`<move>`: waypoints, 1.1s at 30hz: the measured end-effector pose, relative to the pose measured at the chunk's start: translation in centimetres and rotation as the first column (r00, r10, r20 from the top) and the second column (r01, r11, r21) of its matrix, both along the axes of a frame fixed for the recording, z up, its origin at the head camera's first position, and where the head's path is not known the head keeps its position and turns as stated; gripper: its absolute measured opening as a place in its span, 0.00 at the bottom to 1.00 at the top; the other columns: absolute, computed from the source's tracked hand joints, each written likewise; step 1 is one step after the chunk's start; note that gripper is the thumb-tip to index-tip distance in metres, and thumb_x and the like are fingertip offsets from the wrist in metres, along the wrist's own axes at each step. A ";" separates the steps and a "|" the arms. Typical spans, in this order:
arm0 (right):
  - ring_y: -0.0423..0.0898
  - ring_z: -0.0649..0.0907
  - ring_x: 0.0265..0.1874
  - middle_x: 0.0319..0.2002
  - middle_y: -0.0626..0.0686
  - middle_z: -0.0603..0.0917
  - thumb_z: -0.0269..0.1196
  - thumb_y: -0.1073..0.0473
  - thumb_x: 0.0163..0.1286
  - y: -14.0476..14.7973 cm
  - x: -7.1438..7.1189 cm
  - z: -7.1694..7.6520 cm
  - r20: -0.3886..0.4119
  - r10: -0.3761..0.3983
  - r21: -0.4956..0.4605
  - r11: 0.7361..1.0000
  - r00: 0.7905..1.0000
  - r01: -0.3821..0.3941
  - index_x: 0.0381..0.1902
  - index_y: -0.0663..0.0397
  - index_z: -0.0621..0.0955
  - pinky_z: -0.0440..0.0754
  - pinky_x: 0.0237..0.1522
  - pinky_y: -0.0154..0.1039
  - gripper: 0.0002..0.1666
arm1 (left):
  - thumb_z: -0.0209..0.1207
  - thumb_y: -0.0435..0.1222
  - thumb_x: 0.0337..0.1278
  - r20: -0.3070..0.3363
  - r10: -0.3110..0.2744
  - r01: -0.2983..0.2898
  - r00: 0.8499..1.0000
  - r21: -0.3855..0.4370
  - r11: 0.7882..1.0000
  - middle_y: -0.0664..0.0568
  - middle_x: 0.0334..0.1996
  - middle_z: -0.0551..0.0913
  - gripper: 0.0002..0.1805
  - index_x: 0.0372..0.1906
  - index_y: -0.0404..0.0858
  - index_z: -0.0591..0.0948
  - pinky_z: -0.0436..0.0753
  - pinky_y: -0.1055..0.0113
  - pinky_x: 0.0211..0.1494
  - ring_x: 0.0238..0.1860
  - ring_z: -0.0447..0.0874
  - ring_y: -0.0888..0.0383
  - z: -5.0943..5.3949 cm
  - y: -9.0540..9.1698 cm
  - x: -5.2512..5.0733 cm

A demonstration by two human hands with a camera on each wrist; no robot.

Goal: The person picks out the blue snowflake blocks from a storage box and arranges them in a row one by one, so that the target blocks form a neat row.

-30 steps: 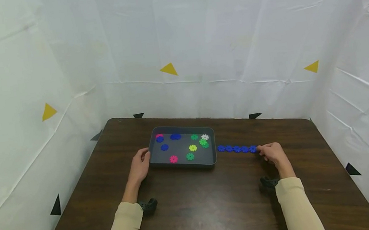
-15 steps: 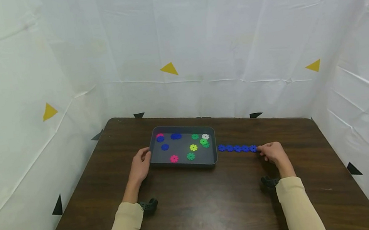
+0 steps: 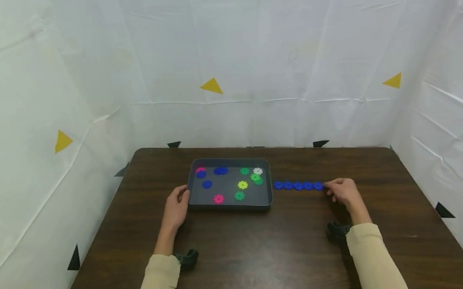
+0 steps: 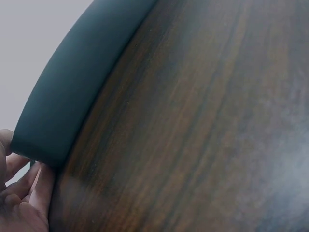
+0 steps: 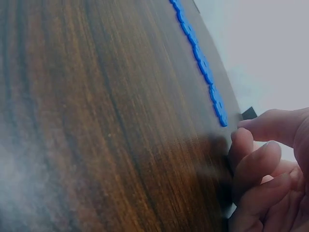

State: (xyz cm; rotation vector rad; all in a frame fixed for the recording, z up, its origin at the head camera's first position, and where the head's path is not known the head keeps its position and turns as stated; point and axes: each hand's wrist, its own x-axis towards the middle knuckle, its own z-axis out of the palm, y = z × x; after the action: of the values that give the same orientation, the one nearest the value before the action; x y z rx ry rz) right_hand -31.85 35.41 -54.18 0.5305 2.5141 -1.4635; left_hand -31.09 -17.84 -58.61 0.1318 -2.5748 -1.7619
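In the head view, the tray [image 3: 230, 205] sits on the tabletop [image 3: 247, 264], and the left hand [image 3: 176, 207] pinches its left edge. Inside, a blue disc [image 3: 201, 174] overlaps a pink one at the far left, two more blue discs [image 3: 220, 171] overlap near the far wall, and another blue one lies alone. A pink disc [image 3: 218, 199] and a green disc [image 3: 239, 195] lie along the near side, with a yellow disc [image 3: 243, 185] behind; more greens and a white disc [image 3: 258, 171] fill the right end. Just right of the tray, five blue discs form the row [image 3: 298, 186], end to end. The right hand [image 3: 342, 191] is at its right end, fingers loosely bent.

In the left wrist view, fingers show on both sides of the tray's dark wall at its corner, holding it.

In the right wrist view, the row lies flat on the tabletop, its last disc just short of the fingertips. Thumb and forefinger tips are close together, with nothing visible between them; the other fingers curl loosely.
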 end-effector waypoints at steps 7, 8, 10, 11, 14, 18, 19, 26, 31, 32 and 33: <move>0.40 0.79 0.22 0.26 0.43 0.83 0.58 0.51 0.82 0.3 0.2 -0.2 -0.006 0.023 0.021 1.000 1.000 -0.023 0.53 0.67 0.82 0.76 0.24 0.35 0.21 | 0.49 0.45 0.88 0.004 0.001 -0.001 1.000 0.007 1.000 0.36 0.72 0.78 0.26 0.77 0.37 0.73 0.74 0.40 0.76 0.73 0.76 0.40 0.1 0.4 -0.5; 0.40 0.79 0.22 0.26 0.43 0.83 0.58 0.51 0.82 0.3 0.2 -0.2 -0.010 0.024 0.023 0.999 1.000 -0.023 0.52 0.67 0.82 0.76 0.24 0.35 0.21 | 0.49 0.45 0.88 0.002 0.001 -0.001 1.000 0.010 1.000 0.36 0.72 0.78 0.26 0.77 0.37 0.73 0.74 0.40 0.76 0.73 0.76 0.39 0.1 0.4 -0.6; 0.40 0.79 0.22 0.26 0.43 0.84 0.58 0.50 0.82 0.2 0.1 -0.1 -0.019 0.022 0.029 0.999 1.000 -0.022 0.52 0.67 0.82 0.77 0.25 0.35 0.22 | 0.49 0.45 0.88 0.000 0.000 0.000 1.000 0.015 1.000 0.36 0.72 0.78 0.26 0.77 0.37 0.73 0.74 0.40 0.76 0.73 0.76 0.39 0.2 0.4 -0.7; 0.41 0.79 0.23 0.26 0.44 0.84 0.57 0.49 0.83 0.1 0.1 0.0 -0.026 0.025 0.034 0.999 0.999 -0.024 0.52 0.67 0.82 0.77 0.25 0.36 0.23 | 0.49 0.45 0.88 0.000 0.000 0.000 1.000 0.018 1.000 0.36 0.72 0.78 0.26 0.77 0.37 0.73 0.74 0.40 0.76 0.73 0.76 0.39 0.2 0.4 -0.8; 0.42 0.80 0.24 0.29 0.47 0.86 0.53 0.46 0.85 -0.5 0.1 0.2 -0.047 0.047 0.083 0.996 0.998 -0.043 0.52 0.68 0.82 0.78 0.29 0.37 0.27 | 0.49 0.45 0.88 -0.001 0.000 0.000 1.000 0.021 1.000 0.36 0.72 0.78 0.26 0.77 0.37 0.73 0.74 0.39 0.76 0.74 0.76 0.39 0.1 0.4 -0.8; 0.42 0.81 0.24 0.32 0.50 0.88 0.50 0.45 0.88 -1.8 0.1 0.3 -0.074 0.078 0.145 0.987 0.994 -0.067 0.55 0.68 0.82 0.79 0.32 0.38 0.29 | 0.49 0.45 0.88 0.000 0.000 0.000 1.000 0.009 1.000 0.35 0.73 0.77 0.26 0.78 0.37 0.72 0.74 0.39 0.76 0.74 0.75 0.39 -0.1 0.2 -0.5; 0.42 0.81 0.23 0.33 0.51 0.89 0.51 0.45 0.87 -2.2 0.1 0.4 -0.081 0.081 0.148 0.987 0.993 -0.068 0.56 0.68 0.82 0.79 0.32 0.38 0.29 | 0.48 0.45 0.88 0.003 0.000 0.000 1.000 0.008 1.000 0.36 0.73 0.77 0.26 0.78 0.37 0.72 0.74 0.38 0.76 0.74 0.75 0.39 -0.2 0.1 -0.3; 0.45 0.84 0.27 0.47 0.66 0.90 0.55 0.48 0.86 -4.7 0.4 1.7 -0.156 0.089 0.152 0.986 0.984 -0.065 0.62 0.67 0.81 0.81 0.35 0.37 0.27 | 0.49 0.45 0.87 0.011 0.008 -0.009 1.000 0.015 1.000 0.36 0.72 0.78 0.26 0.77 0.37 0.73 0.73 0.39 0.76 0.73 0.75 0.39 -0.1 -0.1 -0.1; 0.56 0.88 0.33 0.52 0.66 0.88 0.61 0.44 0.83 -7.1 0.4 2.6 -0.249 0.081 0.140 0.989 0.965 -0.048 0.61 0.62 0.83 0.82 0.35 0.35 0.27 | 0.48 0.44 0.87 0.016 0.015 -0.015 1.000 0.006 1.000 0.37 0.72 0.78 0.26 0.77 0.37 0.73 0.74 0.39 0.75 0.73 0.76 0.40 -0.1 -0.1 -0.1; 0.58 0.89 0.35 0.52 0.66 0.88 0.63 0.43 0.82 -7.7 0.4 2.8 -0.267 0.086 0.138 0.989 0.960 -0.050 0.61 0.62 0.83 0.83 0.35 0.34 0.27 | 0.48 0.45 0.87 0.017 0.019 -0.019 1.000 0.006 1.000 0.37 0.72 0.78 0.26 0.77 0.38 0.73 0.74 0.40 0.75 0.73 0.76 0.40 -0.1 -0.1 -0.1; 0.59 0.89 0.37 0.52 0.65 0.88 0.64 0.43 0.81 -8.2 0.4 3.0 -0.285 0.089 0.140 0.989 0.954 -0.051 0.61 0.61 0.83 0.82 0.35 0.34 0.28 | 0.47 0.45 0.87 0.017 0.018 -0.018 1.000 0.002 1.000 0.37 0.72 0.78 0.26 0.77 0.38 0.73 0.74 0.40 0.75 0.73 0.76 0.40 -0.1 0.0 -0.1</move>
State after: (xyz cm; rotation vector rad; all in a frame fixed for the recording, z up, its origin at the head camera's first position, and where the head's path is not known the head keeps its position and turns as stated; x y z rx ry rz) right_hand -31.44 27.17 -51.23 0.2555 2.8374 -1.4509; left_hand -31.23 -17.89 -58.72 0.1703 -2.5745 -1.7649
